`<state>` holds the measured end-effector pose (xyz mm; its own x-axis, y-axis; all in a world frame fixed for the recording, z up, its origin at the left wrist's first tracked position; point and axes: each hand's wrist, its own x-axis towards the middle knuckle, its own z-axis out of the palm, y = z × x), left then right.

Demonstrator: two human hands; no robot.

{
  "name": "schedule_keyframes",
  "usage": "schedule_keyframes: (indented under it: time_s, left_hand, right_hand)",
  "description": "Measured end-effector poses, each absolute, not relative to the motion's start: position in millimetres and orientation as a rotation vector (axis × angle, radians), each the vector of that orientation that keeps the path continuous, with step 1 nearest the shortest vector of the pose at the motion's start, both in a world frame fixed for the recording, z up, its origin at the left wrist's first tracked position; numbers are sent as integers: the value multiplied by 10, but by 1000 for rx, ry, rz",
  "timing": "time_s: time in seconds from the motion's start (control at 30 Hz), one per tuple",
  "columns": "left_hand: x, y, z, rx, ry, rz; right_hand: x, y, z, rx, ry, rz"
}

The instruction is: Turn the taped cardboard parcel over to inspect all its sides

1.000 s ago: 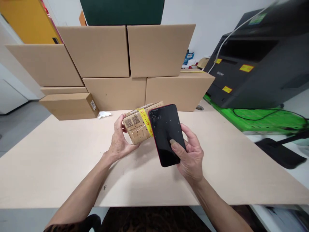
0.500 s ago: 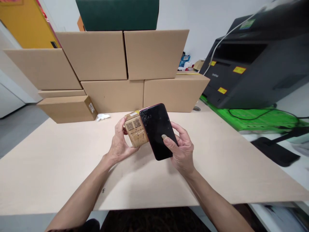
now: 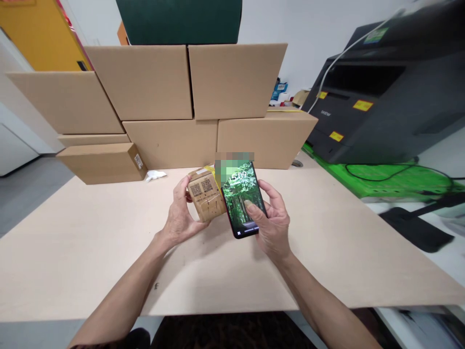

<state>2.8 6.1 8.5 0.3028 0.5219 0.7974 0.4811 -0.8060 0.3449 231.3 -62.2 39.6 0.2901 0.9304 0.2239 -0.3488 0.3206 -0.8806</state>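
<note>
My left hand [image 3: 178,208] is wrapped round a small taped cardboard box [image 3: 208,199], tilted above the table. Two printed square codes show on the face toward me, and yellow tape runs along its top edge. In my right hand [image 3: 273,218] is a smartphone [image 3: 241,208], its thumb lying on the screen. The screen is lit with a green forest picture and a clock; its top left part is blurred out. The phone covers the right end of the box. Whether the two touch, I cannot tell.
Stacked cardboard cartons [image 3: 156,85] line the table's [image 3: 94,242] far side, with a dark green box [image 3: 181,22] on top. A flat carton [image 3: 98,165] and crumpled white tissue [image 3: 156,175] lie at the left. A dark printer [image 3: 381,102] stands at the right.
The phone's screen has gone from black to lit. The phone has turned slightly and shifted a little to the right, uncovering more yellow tape. My left hand and the box stay put.
</note>
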Motion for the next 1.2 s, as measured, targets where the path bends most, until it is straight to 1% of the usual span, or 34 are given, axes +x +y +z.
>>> schedule_keyframes:
  time_s: [0.27, 0.43, 0.53, 0.67, 0.83, 1.0, 1.2]
  left_hand:
    - [38, 60, 87, 2492, 968, 1567]
    - [26, 46, 99, 2467, 1002, 1532]
    - [12, 50, 88, 2471, 995, 1520]
    - [23, 58, 84, 2459, 991, 1535]
    - [31, 59, 99, 2440, 998, 1549]
    - [-15, 73, 71, 2395, 1043, 1529]
    - [-37, 81, 38, 2372, 1031, 1537]
  right_hand:
    - [2323, -641, 402, -856, -829, 965]
    - [2645, -568, 395, -888, -690, 735]
    - [3009, -421, 269, -962, -580, 595]
    - [3443, -207, -25, -1178, -568, 648]
    - [3632, -40, -324, -1377, -615, 724]
    - [3647, 31, -443, -1455, -666, 758]
    - [3686, 27, -457, -1613, -781, 762]
